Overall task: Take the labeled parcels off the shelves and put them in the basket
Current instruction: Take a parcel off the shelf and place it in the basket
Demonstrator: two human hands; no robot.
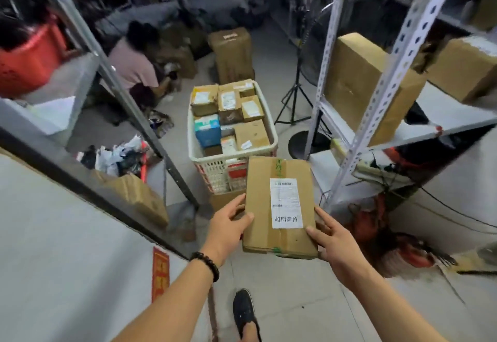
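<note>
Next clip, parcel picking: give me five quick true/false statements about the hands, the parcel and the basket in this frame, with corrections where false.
1. The left hand and right hand both hold one cardboard parcel. True.
2. The cardboard parcel already lies inside the white basket. False: it is in the hands, at the basket's near side.
3. The white basket is empty. False: it is full of other parcels.
4. The white label on the held parcel faces up. True.
5. A bead bracelet sits on the right wrist. False: it is on the left wrist.
</note>
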